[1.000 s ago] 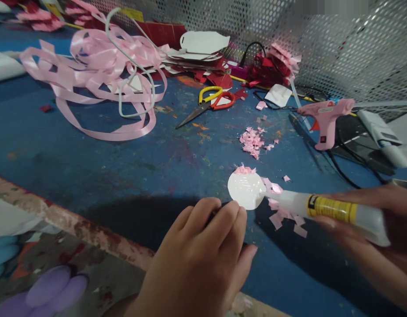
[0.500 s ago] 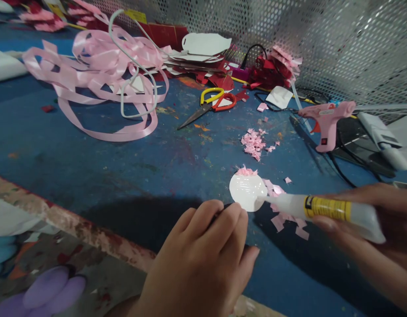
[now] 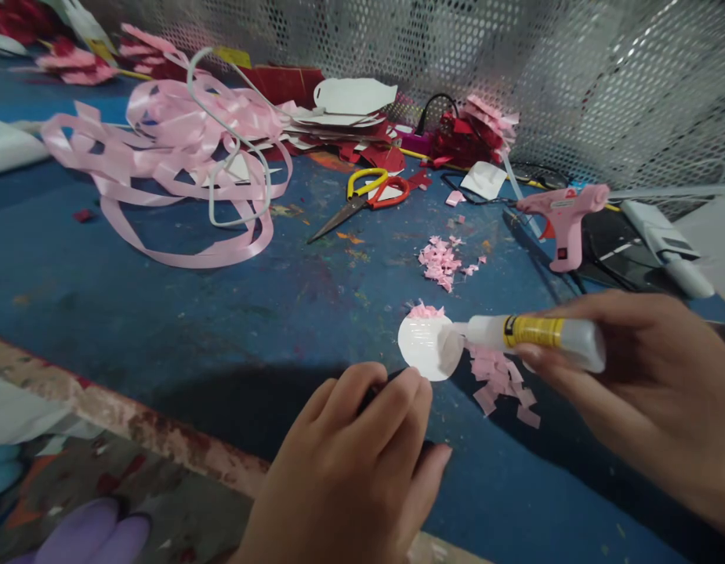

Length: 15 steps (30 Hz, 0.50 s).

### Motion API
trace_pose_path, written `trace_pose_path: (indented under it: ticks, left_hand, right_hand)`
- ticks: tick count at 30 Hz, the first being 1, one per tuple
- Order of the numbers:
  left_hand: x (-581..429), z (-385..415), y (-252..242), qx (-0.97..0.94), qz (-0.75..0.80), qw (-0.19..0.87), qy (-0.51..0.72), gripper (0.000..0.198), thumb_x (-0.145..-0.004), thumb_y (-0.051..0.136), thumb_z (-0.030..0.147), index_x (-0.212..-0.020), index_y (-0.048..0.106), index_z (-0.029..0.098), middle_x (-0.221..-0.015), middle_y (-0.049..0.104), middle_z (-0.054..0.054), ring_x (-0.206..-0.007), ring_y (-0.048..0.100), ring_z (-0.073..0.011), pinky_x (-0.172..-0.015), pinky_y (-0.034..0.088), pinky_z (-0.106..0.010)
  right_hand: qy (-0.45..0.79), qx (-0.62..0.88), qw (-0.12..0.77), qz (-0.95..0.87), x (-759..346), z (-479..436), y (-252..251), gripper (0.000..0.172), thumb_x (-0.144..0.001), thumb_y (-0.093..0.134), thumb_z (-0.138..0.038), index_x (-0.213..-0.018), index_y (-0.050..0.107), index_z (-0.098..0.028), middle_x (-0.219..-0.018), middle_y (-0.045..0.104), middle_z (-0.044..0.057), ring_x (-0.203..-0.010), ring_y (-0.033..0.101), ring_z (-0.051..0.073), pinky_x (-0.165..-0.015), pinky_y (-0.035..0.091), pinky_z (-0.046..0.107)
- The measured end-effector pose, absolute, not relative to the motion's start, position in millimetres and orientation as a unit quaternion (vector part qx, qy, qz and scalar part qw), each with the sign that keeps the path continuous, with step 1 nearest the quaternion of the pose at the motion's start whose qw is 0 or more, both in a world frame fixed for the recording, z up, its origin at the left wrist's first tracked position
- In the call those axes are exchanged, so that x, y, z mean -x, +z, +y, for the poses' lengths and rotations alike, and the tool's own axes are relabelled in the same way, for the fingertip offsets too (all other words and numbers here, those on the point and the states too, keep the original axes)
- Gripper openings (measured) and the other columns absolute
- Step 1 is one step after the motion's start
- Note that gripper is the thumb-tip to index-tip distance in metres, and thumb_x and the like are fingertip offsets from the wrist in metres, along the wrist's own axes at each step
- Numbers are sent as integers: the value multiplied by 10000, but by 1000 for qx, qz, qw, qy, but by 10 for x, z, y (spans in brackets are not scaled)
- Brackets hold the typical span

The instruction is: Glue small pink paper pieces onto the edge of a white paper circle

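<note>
A white paper disc [image 3: 428,348] lies on the blue table, with pink ribbon bits [image 3: 426,311] along its top edge and shiny glue on its face. My left hand [image 3: 362,446] rests on the table, fingers curled, its fingertips touching the disc's lower edge; what they may hold is hidden. In my right hand [image 3: 621,376] is a glue bottle [image 3: 535,332] with a yellow label, lying nearly level, its nozzle at the disc's right side. Pink squares [image 3: 497,380] lie right of the disc, and a small pile of pink scraps [image 3: 440,262] lies beyond it.
Scissors [image 3: 353,202] lie mid-table, left of a pink glue gun [image 3: 565,219] with cords around it. Pink ribbon [image 3: 186,254] is heaped at the left. White and red cutouts [image 3: 353,98] are stacked by the mesh panel [image 3: 544,86]. The table edge [image 3: 127,415] runs along the front left.
My right hand has moved the glue bottle left and up, so its nozzle is higher on the disc's right side. The whole view has shifted slightly. My left hand keeps its place at the disc.
</note>
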<state>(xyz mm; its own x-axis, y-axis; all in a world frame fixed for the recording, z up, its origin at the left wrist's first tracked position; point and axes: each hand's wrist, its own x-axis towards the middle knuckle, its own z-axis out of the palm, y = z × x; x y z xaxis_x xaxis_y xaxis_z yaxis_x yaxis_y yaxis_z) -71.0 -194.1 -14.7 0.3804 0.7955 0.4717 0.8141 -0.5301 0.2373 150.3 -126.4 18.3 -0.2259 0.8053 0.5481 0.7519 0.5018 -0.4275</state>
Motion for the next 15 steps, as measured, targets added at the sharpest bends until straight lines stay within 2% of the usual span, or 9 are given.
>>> trace_pose_path:
  ticks: [5,10,13,15]
  left_hand:
    - [730,-1930,-141,840,-474,-7,-263,322,-904,515,298,-1170,605,141,-1076,661,-18,-926,560,-211,-793,549,-360]
    - [866,-1893,0,869,-440,-31,-223,293,-938,445,259,-1157,579,117,-1127,625,-54,-991,565,-205,-867,516,-345]
    - [1044,-1782,134,892,-412,-8,-185,264,-951,395,220,-1053,624,139,-1030,646,-61,-909,593,-202,-799,502,-346]
    - [1169,-1606,238,914,-382,-42,-133,223,-930,440,209,-966,657,170,-891,658,-34,-794,602,-172,-714,483,-296]
  right_hand:
    - [126,475,369,-789,-1522,-1299,175,249,-723,722,-414,-866,630,-233,-705,670,1,-503,602,127,-363,458,217]
    - [105,494,400,-765,-1541,-1275,120,240,-737,718,-394,-915,618,-268,-798,672,1,-616,629,155,-468,497,264]
    - [102,481,389,-779,-1533,-1269,97,236,-750,710,-392,-937,617,-283,-843,678,0,-667,641,161,-490,502,267]
    - [108,485,386,-777,-1523,-1269,100,233,-759,700,-399,-941,612,-284,-853,681,-2,-680,645,156,-512,517,262]
